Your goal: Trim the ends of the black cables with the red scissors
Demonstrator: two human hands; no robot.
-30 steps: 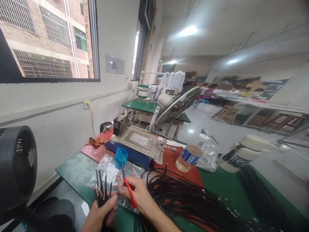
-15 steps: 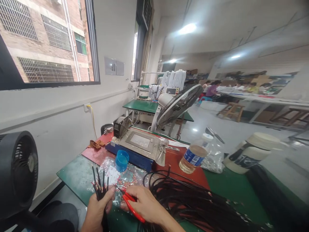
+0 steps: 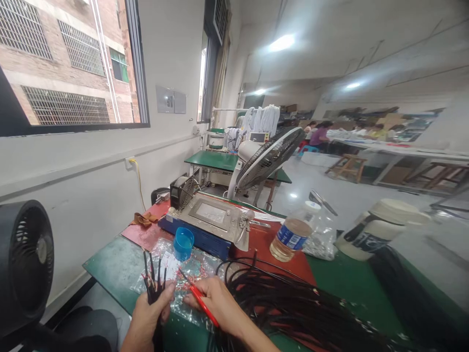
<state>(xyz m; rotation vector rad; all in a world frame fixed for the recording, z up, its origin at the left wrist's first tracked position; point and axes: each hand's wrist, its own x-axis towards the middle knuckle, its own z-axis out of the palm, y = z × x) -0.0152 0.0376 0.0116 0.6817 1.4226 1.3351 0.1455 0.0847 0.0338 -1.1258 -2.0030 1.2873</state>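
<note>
My left hand (image 3: 149, 313) is wrapped round a bunch of black cables (image 3: 155, 278) whose stripped ends point up, showing thin reddish wires. In my right hand (image 3: 214, 303) are red-handled cutters (image 3: 200, 298), their dark tip pointing up and left, a little apart from the cables. Below the tip, small red and copper scraps (image 3: 194, 276) lie scattered on a clear plastic sheet (image 3: 176, 298). A blue round tub (image 3: 183, 244) stands just beyond on the sheet. To the right of my right hand a large pile of black cables (image 3: 286, 298) spreads over the table.
Behind the tub sits a blue solder-pot-like machine (image 3: 205, 234) with a small fan (image 3: 182, 191). At right stand a bottle of pale liquid (image 3: 291, 237), a plastic bag (image 3: 322, 239) and a cream jug (image 3: 375, 230). A black fan (image 3: 25, 264) is at far left. People sit at distant tables.
The cutters have turned in my right hand, so their handles look narrower and closer together, and the tip has moved slightly up. The left hand keeps its cables. The view has shifted slightly.
</note>
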